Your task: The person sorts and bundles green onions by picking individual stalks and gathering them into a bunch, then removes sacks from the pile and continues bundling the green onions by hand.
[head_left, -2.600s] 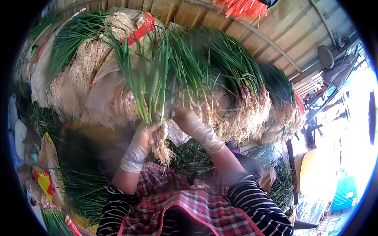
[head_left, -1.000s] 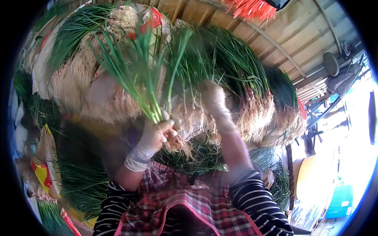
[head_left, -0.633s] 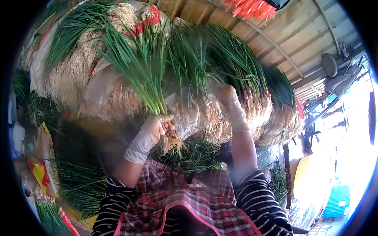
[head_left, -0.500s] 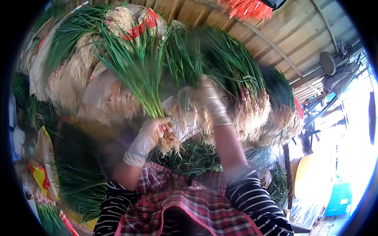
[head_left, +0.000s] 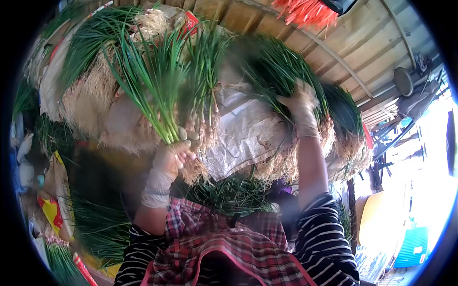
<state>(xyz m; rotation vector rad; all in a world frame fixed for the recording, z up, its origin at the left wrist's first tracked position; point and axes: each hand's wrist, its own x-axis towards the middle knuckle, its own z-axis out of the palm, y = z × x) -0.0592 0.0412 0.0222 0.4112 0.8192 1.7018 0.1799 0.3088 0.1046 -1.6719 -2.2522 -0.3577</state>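
Observation:
My gloved left hand is closed around the lower ends of a bunch of green onions. The leaves fan upward and pale roots hang below the fist. My gloved right hand rests at the large pile of green onions on the right, thumb spread from the fingers, the fingertips blurred. Between my hands several loose green onions lie with their roots toward me, next to a bare stretch of whitish woven sheet.
More green onions with matted roots are heaped at the left. Cut leaves lie below the sheet, in front of my plaid apron. Orange-red plastic strands hang at the top by a ribbed wall. A blue crate stands at right.
My right hand has moved right, from the middle onions to the right pile. Loose onions in the middle have shifted left, uncovering the sheet. The left hand's bunch has moved slightly left.

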